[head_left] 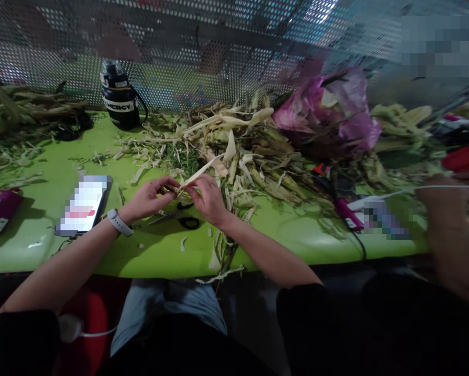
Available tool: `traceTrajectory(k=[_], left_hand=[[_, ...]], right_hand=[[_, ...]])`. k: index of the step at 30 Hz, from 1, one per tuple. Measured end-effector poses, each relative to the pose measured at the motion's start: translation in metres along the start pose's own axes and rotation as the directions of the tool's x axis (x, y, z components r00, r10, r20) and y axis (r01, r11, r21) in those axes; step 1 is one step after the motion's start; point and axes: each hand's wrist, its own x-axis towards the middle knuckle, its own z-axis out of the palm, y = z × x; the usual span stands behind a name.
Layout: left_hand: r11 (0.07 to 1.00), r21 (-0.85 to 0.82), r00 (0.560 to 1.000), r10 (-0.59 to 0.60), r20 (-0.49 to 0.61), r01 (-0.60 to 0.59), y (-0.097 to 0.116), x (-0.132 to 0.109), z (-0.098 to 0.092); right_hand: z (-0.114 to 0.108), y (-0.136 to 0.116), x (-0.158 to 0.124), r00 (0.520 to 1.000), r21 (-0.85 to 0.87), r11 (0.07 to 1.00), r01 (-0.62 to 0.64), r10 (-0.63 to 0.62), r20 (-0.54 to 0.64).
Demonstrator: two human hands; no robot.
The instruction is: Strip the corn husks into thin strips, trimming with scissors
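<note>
A pale, narrow strip of corn husk slants up and away from between my hands. My left hand, with a white watch band at the wrist, pinches its near end between thumb and fingertips. Close beside it, my right hand grips the same strip, the fingertips of both hands almost touching. Under them on the green tabletop lies a pair of scissors with black handles, partly hidden by my hands. Just beyond my hands spreads a heap of dry husks and leaves, with some green sprigs among them.
A black bottle stands at the back left, before a perforated metal panel. A phone lies left of my left arm. Behind the heap sits a pink plastic bag. At right is another person's arm, near a cable and a second phone.
</note>
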Motion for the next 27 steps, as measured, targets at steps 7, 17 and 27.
traceTrajectory(k=[7, 17, 27], left_hand=[[0.984, -0.172, 0.999, -0.047, -0.017, 0.043, -0.002, -0.001, 0.004], [0.879, -0.457, 0.983, -0.176, -0.051, 0.134, -0.006, 0.003, 0.008], [0.670, -0.661, 0.920, -0.385, 0.079, 0.337, 0.003, -0.001, 0.015]], right_hand=[[-0.003, -0.005, -0.003, 0.996, 0.095, 0.992, -0.082, 0.078, 0.045], [0.000, -0.007, -0.005, 0.987, 0.191, 0.969, -0.159, 0.152, 0.051], [0.000, -0.010, -0.003, 0.966, 0.299, 0.923, -0.244, 0.257, -0.008]])
